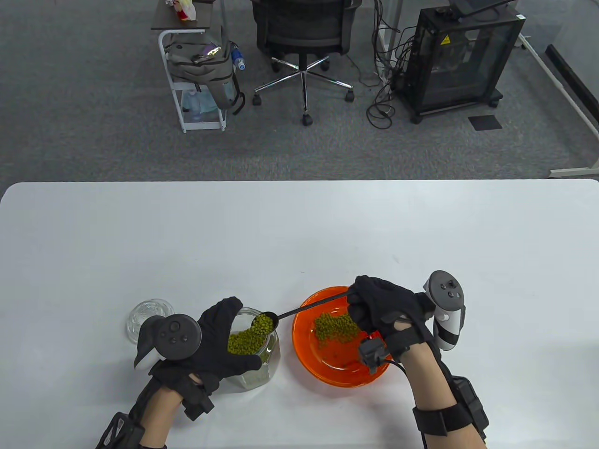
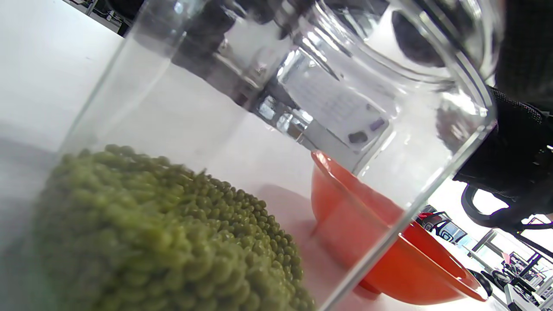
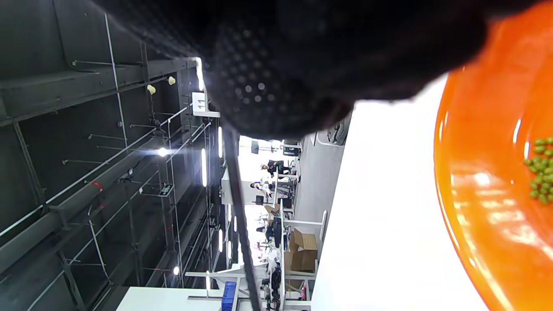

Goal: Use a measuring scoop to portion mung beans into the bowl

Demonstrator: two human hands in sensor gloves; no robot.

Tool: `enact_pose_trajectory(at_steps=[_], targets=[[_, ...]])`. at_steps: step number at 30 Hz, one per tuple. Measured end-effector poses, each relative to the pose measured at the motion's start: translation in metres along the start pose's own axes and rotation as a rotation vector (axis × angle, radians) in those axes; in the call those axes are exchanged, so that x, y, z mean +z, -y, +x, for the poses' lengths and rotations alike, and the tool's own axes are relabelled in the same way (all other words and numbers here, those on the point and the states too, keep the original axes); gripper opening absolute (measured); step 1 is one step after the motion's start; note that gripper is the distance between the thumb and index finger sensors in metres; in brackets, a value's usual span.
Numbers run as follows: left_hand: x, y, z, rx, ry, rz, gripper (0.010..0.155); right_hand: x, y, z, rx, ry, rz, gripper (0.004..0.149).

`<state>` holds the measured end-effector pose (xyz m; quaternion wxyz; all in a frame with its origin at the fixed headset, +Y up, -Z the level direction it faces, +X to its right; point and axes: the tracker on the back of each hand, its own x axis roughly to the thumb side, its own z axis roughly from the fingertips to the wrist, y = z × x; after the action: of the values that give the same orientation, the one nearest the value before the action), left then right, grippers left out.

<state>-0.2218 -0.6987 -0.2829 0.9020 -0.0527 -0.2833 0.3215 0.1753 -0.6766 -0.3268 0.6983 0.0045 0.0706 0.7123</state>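
The glass jar (image 1: pixel 255 348) of mung beans (image 1: pixel 247 340) was gripped by the curled fingers of the left hand (image 1: pixel 220 343). The measuring scoop (image 1: pixel 285 314), bean-filled over the jar mouth, was pinched at its handle by the right hand (image 1: pixel 381 311) above the orange bowl (image 1: pixel 309 355).

Black scoop (image 1: pixel 263 322) heaped with mung beans sits over glass jar (image 1: pixel 255 348), beside orange bowl (image 1: pixel 306 348).
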Motion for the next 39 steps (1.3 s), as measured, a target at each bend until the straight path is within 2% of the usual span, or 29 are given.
enact_pose_trajectory(at_steps=[13,22,33,39], targets=[[0.000,0.000,0.000,0.000,0.000,0.001,0.124,0.010,0.062,-0.009,-0.021,-0.001,-0.075,0.044],[0.000,0.000,0.000,0.001,-0.001,0.002,0.124,0.016,0.097,-0.020,-0.057,-0.001,-0.133,0.044],[0.000,0.000,0.000,0.000,-0.001,0.002,0.124,0.027,0.131,-0.028,-0.013,-0.008,-0.204,0.044],[0.000,0.000,0.000,-0.001,-0.001,0.001,0.124,0.030,0.135,-0.031,0.078,-0.021,-0.226,0.044]])
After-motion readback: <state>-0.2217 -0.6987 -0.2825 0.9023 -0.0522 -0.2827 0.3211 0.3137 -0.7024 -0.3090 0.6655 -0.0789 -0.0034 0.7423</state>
